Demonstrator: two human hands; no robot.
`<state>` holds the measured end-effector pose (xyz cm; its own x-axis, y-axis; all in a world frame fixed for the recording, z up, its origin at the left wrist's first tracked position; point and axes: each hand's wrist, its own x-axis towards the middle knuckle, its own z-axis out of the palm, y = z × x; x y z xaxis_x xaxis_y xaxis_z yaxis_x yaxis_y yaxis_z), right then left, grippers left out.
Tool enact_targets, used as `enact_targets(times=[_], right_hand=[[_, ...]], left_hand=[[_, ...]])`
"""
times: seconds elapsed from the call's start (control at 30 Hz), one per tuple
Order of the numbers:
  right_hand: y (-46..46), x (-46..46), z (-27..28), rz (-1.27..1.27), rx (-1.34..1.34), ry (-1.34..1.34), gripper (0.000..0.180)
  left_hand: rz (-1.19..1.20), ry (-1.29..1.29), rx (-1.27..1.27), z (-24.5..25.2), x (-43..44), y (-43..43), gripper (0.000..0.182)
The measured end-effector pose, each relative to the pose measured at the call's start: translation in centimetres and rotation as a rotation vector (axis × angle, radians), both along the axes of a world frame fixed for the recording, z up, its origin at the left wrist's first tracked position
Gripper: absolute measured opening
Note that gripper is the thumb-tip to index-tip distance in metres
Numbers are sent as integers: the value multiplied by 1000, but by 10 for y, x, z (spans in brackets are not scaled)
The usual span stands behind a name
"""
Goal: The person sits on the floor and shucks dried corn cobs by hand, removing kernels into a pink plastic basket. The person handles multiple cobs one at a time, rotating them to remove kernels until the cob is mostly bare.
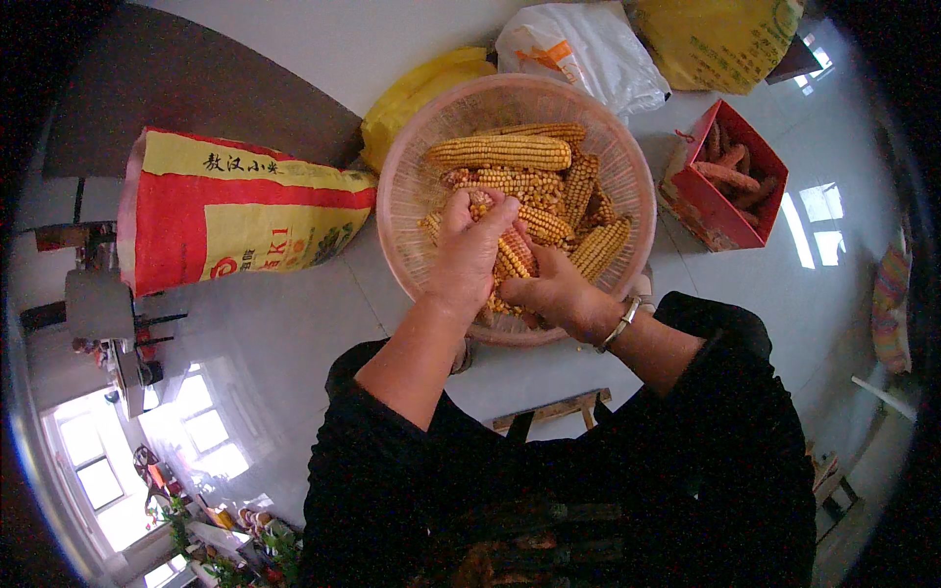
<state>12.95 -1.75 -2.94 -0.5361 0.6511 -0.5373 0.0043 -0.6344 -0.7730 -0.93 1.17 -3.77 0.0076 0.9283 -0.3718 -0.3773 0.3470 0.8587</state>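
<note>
Both hands are over a round pink plastic basket (401, 220). My left hand (467, 246) grips the upper end of a partly shelled corn cob (516, 253), its fingers wrapped over the tip. Around the cob's lower end my right hand (562, 290) is closed, the thumb lying along the kernels. Bare reddish core shows on the cob's right side, while yellow kernels line its left. Below and around it in the basket lie several dried ears, among them a long full ear (500, 152) at the back. Loose kernels (507, 301) are partly hidden under my hands.
A red box (772, 191) of bare cobs stands on the floor to the right. To the left is a red and yellow woven sack (169, 220). Behind the basket lie a yellow bag (412, 95) and a white plastic bag (588, 59). A wooden stool (555, 411) shows between my legs.
</note>
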Motion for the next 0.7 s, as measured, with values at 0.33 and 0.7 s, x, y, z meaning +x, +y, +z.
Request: enact_targets(times=[0.33,0.7], right_hand=[[0,-4,21,-69,158,128,49],[6,6,18,14,31,15,58]], left_hand=[[-21,-192,-63,16,-7,6,21],[132,48,23,12,3,5,23]])
